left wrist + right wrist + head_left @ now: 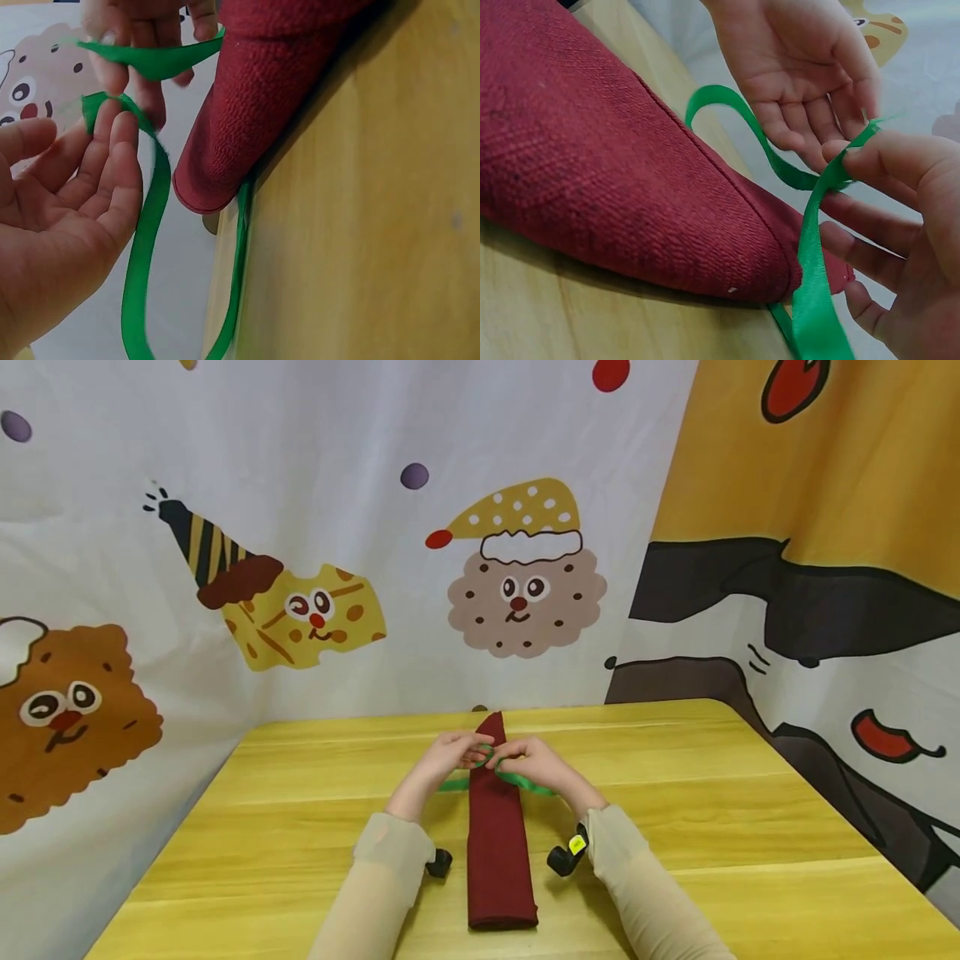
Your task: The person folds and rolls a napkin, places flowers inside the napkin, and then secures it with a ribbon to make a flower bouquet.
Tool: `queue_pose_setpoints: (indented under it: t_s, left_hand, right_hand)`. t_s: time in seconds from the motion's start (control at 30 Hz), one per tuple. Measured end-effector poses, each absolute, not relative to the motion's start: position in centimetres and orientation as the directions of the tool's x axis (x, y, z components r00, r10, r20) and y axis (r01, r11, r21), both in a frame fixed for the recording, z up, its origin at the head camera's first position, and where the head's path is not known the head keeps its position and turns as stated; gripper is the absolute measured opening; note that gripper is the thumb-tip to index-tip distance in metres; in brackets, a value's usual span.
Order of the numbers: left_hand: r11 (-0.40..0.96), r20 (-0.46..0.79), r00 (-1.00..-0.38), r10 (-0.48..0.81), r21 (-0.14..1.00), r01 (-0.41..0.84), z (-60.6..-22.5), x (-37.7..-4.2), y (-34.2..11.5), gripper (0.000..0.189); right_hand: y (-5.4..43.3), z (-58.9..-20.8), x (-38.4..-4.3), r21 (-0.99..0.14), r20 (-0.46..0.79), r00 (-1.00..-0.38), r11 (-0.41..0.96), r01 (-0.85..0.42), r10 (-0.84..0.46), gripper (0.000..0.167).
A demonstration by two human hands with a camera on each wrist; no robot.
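Note:
A rolled dark red cloth (498,852) lies lengthwise on the table, with a green ribbon (453,785) passing beneath it near the far end. Above that end both hands meet. My left hand (67,195) holds one strand of the ribbon (146,247) at its fingertips, seemingly between the fingers, while the thumb stands apart. That strand hangs down in a loop beside the cloth (255,112). Between thumb and index finger, my right hand (915,210) pinches the other strand (814,277) close to its frayed tip. The strands cross in the right wrist view; no knot shows.
Light wood forms the table (315,827) under the cloth. Behind its far edge hangs a white curtain (337,460) printed with cartoon food figures. Black wrist cameras (438,863) sit just below each cuff, either side of the roll.

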State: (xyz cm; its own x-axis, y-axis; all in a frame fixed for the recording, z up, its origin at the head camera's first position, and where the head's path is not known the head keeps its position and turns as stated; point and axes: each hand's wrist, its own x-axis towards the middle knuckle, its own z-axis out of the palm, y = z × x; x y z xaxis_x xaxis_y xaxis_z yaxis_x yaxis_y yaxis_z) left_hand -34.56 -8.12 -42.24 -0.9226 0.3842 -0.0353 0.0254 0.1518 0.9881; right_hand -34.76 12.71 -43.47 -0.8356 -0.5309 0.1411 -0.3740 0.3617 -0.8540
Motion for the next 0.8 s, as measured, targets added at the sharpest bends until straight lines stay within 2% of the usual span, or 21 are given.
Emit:
queue_pose_setpoints:
  t_s: [0.3,0.63,0.8]
  left_hand:
    - [0.134,-0.031,-0.908,0.418,0.991,0.028,-42.10,-34.18,-7.86,0.050]
    - [0.099,0.015,-0.908,0.418,0.993,0.062,-42.29,-34.12,-7.68,0.049]
    - [0.085,0.043,-0.900,0.434,0.992,0.089,-42.71,-34.15,-7.53,0.039]
  right_hand:
    - [12.15,-43.79,-34.72,-0.851,0.170,-0.837,0.351,-0.390,-0.520,0.020]
    - [12.07,-44.05,-34.62,-0.912,0.128,-0.918,0.319,-0.258,-0.376,0.021]
    - [11.85,-44.17,-34.57,-0.940,0.125,-0.945,0.267,-0.210,-0.302,0.020]
